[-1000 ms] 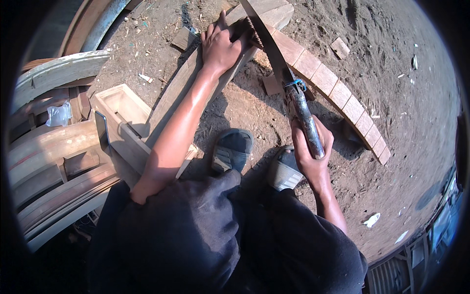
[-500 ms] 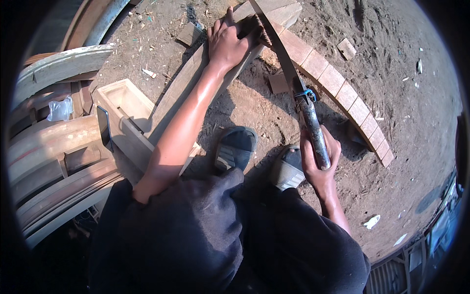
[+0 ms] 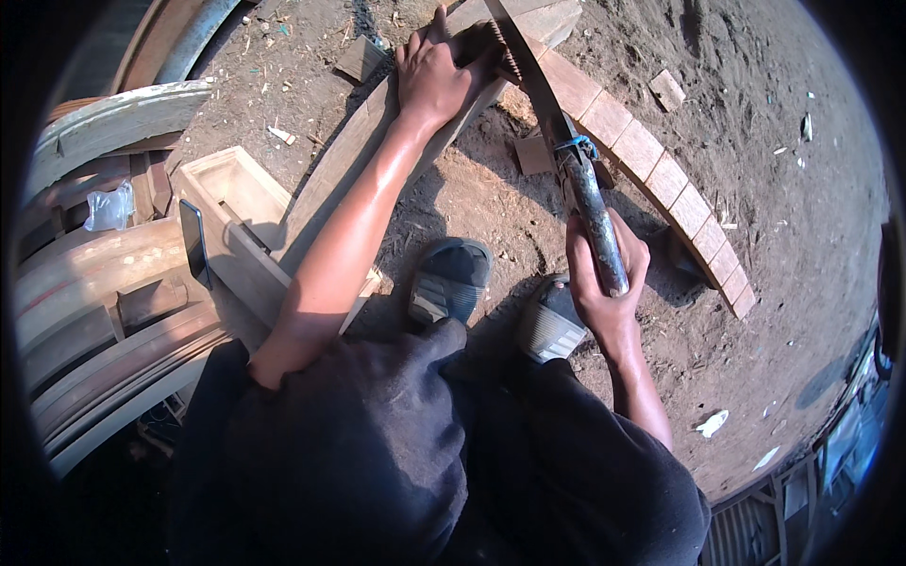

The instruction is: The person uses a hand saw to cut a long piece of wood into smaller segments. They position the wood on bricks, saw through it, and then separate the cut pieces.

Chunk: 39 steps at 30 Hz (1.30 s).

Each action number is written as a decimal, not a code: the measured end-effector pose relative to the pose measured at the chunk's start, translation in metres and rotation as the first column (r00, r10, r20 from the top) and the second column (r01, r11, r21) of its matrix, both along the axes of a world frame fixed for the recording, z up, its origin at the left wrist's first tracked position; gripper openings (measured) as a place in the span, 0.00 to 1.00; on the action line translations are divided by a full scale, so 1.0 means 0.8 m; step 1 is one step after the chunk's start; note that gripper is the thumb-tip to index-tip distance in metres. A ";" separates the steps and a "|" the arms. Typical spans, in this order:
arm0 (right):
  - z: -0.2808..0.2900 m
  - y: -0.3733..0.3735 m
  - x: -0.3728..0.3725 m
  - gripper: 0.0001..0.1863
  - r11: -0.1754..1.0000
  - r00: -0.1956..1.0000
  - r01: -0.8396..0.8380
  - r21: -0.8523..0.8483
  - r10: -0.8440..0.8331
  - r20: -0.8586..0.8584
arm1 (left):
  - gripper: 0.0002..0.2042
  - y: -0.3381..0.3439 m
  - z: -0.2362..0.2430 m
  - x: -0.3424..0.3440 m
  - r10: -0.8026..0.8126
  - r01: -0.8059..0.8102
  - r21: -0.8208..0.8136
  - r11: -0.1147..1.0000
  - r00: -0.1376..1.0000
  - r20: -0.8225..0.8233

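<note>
A handsaw (image 3: 541,94) with a dark toothed blade is in my right hand (image 3: 609,269), whose fingers wrap round its worn tubular handle. Blue cord is tied where handle and blade join. The blade's far part lies against a curved wooden board (image 3: 634,151), which has lines across it and arcs off to the right. My left hand (image 3: 434,80) grips the board's shaded far end from above, thumb toward the saw teeth. Beneath that hand is a thick wooden beam (image 3: 344,170); the exact cutting spot is partly hidden by blade and shadow.
Left of the beam are an open wooden box frame (image 3: 241,189), a phone (image 3: 194,243) propped upright and stacked curved wood pieces (image 3: 113,274). Sandals (image 3: 451,283) are on my feet below the beam. Wood offcuts (image 3: 667,91) and shavings lie on the dirt ground.
My right hand has pushed the saw forward, away from me, along its stroke. My left hand stays in nearly the same place on the board.
</note>
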State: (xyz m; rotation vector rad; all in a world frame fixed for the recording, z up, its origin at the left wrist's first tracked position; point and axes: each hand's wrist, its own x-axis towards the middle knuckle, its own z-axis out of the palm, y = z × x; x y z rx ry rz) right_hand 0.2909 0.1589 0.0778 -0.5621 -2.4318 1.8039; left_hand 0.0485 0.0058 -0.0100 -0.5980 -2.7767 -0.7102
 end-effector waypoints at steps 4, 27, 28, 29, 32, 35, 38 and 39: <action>0.011 0.009 0.003 0.06 1.000 0.999 0.028 -0.013 -0.027 0.046 | 0.29 0.001 -0.002 0.002 -0.093 0.103 -0.093 0.990 0.990 0.102; 0.005 0.009 0.008 0.07 0.998 0.999 0.033 -0.051 -0.032 0.023 | 0.30 -0.002 -0.010 0.001 -0.175 0.188 -0.082 0.979 0.973 0.150; 0.017 0.005 0.014 0.07 1.000 1.000 0.021 0.004 -0.021 -0.003 | 0.30 -0.003 -0.012 0.001 -0.169 0.184 -0.084 0.979 0.974 0.153; 0.013 0.006 0.026 0.07 0.996 1.000 -0.017 0.088 0.019 -0.013 | 0.30 -0.004 -0.013 -0.001 -0.165 0.180 -0.088 0.980 0.974 0.153; 0.013 0.007 0.021 0.07 0.998 0.999 0.038 0.048 -0.037 -0.018 | 0.29 -0.002 -0.014 -0.005 -0.184 0.225 -0.261 0.939 0.968 0.171; -0.012 0.006 -0.006 0.07 0.999 0.999 0.035 -0.001 -0.035 -0.029 | 0.26 -0.009 -0.008 0.000 -0.184 0.205 -0.097 0.974 0.965 0.188; -0.009 0.000 0.005 0.07 0.994 0.993 0.106 0.037 -0.104 -0.051 | 0.24 -0.005 -0.017 0.001 -0.178 0.177 0.017 0.984 0.981 0.072; 0.006 0.007 0.013 0.07 0.998 0.997 0.053 -0.041 -0.051 0.060 | 0.25 -0.003 -0.020 0.000 -0.172 0.169 0.068 0.983 0.984 0.037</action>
